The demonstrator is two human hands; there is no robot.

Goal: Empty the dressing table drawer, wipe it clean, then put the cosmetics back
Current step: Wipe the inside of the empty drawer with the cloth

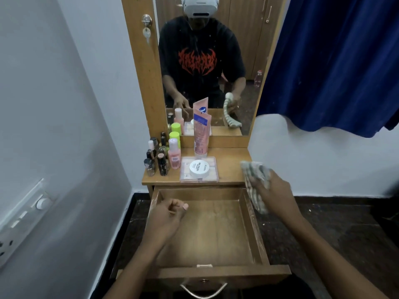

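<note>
The wooden drawer is pulled out, and only a small pale piece lies inside against its front wall. My left hand hovers over the drawer's left side, fingers loosely curled, holding nothing. My right hand grips a crumpled green-and-white checked cloth above the drawer's right back corner. On the table top stand the cosmetics: a pink tube, a pink bottle, a green-capped bottle, several small dark bottles and a white round jar on a clear flat case.
A mirror behind the table reflects the person and the cloth. A blue curtain hangs at the right. A switch panel is on the left wall. The drawer's metal handle faces me, over dark floor.
</note>
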